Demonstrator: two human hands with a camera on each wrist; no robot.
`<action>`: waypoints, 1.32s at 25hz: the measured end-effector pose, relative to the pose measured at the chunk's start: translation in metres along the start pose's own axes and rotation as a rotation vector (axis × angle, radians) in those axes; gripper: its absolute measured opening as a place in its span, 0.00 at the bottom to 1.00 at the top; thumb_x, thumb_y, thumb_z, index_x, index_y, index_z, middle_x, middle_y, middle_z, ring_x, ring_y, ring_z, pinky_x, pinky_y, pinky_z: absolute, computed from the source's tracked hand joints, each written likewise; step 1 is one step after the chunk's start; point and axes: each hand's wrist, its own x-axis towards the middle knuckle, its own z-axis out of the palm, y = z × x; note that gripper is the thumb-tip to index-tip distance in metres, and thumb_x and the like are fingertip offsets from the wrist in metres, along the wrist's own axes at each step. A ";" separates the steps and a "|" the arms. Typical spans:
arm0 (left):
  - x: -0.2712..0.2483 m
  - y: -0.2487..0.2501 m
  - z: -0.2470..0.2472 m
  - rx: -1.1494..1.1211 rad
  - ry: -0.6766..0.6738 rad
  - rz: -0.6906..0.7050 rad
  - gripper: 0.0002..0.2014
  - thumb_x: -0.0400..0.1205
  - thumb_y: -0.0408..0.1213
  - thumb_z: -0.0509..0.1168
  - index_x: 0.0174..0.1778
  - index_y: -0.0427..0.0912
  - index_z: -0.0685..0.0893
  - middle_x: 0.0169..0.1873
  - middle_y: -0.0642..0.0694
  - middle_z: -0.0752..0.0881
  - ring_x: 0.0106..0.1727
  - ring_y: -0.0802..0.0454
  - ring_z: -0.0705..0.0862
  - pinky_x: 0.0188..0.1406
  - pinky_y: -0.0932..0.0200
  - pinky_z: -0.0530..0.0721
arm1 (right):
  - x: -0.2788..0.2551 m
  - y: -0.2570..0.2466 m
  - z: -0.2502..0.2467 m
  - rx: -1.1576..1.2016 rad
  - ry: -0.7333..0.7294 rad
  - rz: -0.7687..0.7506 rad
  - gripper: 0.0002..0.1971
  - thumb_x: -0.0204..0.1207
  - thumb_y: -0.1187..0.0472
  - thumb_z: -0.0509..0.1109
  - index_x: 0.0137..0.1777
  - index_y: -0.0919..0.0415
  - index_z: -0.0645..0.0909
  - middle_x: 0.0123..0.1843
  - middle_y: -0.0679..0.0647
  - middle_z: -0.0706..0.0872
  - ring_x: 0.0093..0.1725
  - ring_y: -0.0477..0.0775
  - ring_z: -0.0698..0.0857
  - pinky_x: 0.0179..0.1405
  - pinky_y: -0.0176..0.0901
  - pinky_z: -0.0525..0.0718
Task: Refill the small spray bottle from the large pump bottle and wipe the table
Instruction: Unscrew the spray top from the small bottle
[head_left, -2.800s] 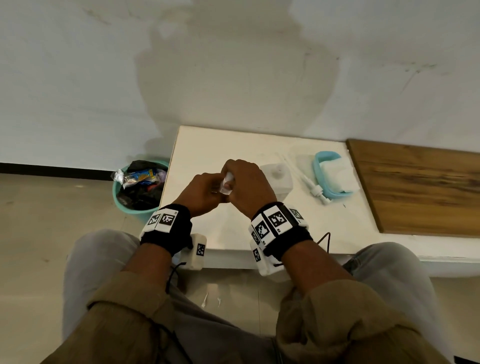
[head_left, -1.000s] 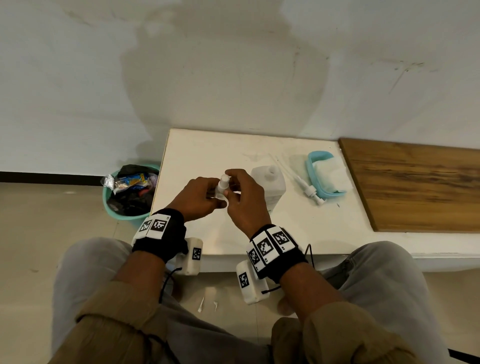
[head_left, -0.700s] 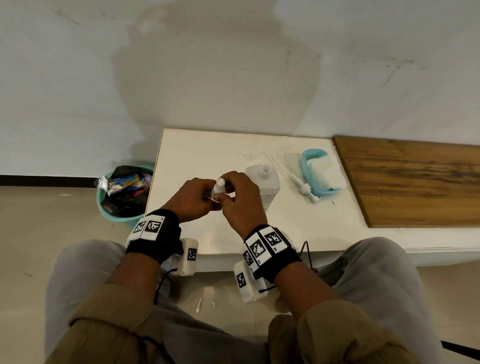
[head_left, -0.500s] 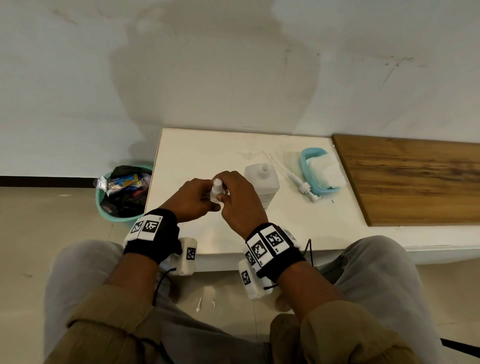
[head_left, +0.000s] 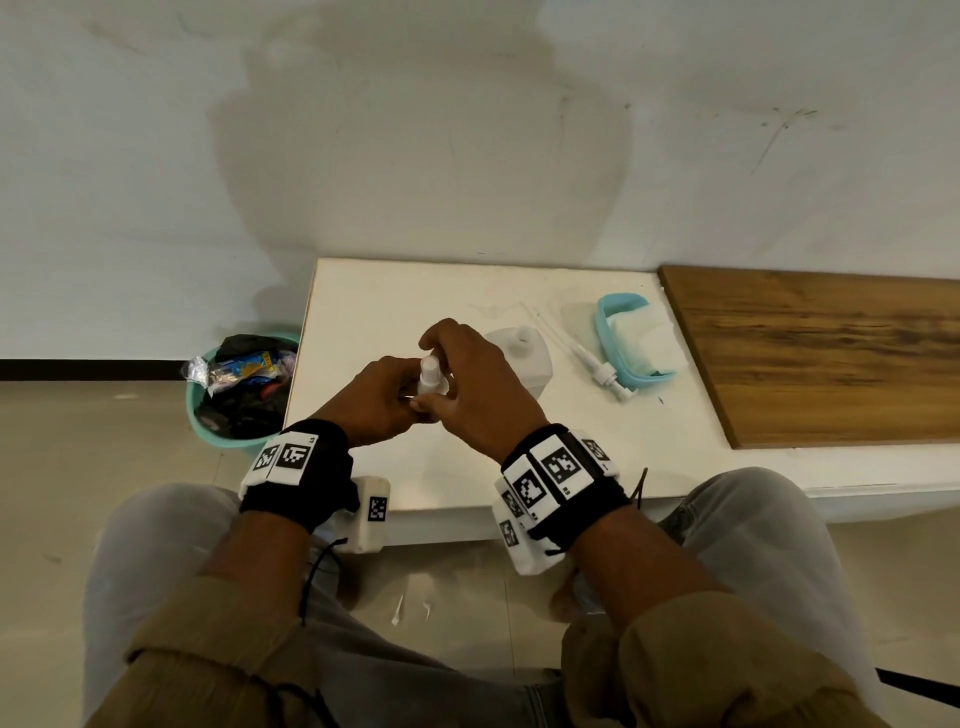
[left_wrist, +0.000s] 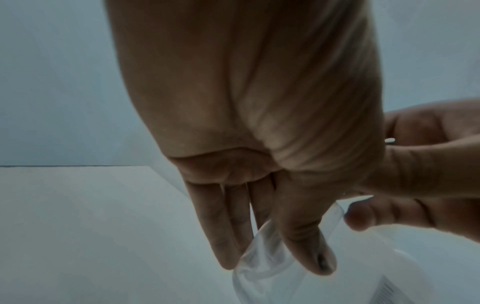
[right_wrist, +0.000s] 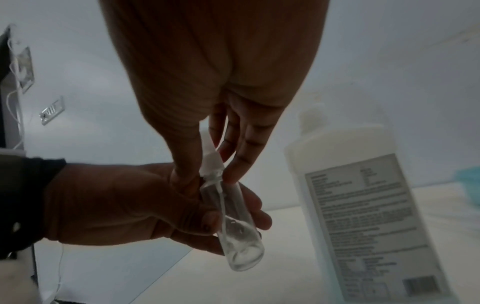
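Observation:
The small clear spray bottle (head_left: 430, 375) is upright above the white table (head_left: 374, 312), held between both hands. My left hand (head_left: 408, 397) grips its body (right_wrist: 233, 226), and in the left wrist view the fingers (left_wrist: 303, 236) wrap the clear tube (left_wrist: 259, 267). My right hand (head_left: 441, 387) pinches the white spray head (right_wrist: 211, 162) at the neck with thumb and fingers (right_wrist: 233, 170). A little liquid sits at the bottom. The large white bottle (head_left: 519, 353) stands just behind, its neck uncovered. Its pump with tube (head_left: 597, 364) lies on the table to the right.
A blue tray (head_left: 605, 322) with folded white cloths stands right of the pump. A wooden board (head_left: 810, 358) covers the table's right part. A teal bin (head_left: 208, 436) full of rubbish stands on the floor at the left. My knees are below the table's near edge.
Both hands have stayed on the small bottle. The right hand first covered its top; now its fingers have shifted around the spray head, which shows between them.

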 end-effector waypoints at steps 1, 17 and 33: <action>0.000 -0.001 0.001 0.003 0.005 -0.010 0.13 0.77 0.26 0.72 0.45 0.51 0.84 0.35 0.64 0.89 0.41 0.71 0.86 0.42 0.73 0.79 | 0.000 0.000 0.004 -0.021 0.028 0.006 0.20 0.70 0.64 0.78 0.60 0.59 0.75 0.50 0.53 0.82 0.46 0.52 0.81 0.46 0.51 0.84; 0.005 -0.019 0.005 0.053 0.036 -0.205 0.18 0.71 0.31 0.78 0.53 0.50 0.82 0.51 0.49 0.86 0.53 0.51 0.86 0.57 0.52 0.84 | 0.004 -0.025 -0.044 -0.005 -0.089 -0.188 0.22 0.71 0.71 0.74 0.65 0.58 0.81 0.47 0.50 0.87 0.48 0.48 0.86 0.49 0.45 0.87; 0.009 -0.022 0.009 0.135 0.161 -0.189 0.18 0.69 0.33 0.81 0.54 0.47 0.87 0.54 0.47 0.85 0.50 0.48 0.86 0.54 0.53 0.86 | -0.026 0.114 -0.123 -0.183 0.537 0.363 0.08 0.65 0.64 0.80 0.42 0.63 0.86 0.40 0.56 0.89 0.41 0.55 0.87 0.34 0.29 0.73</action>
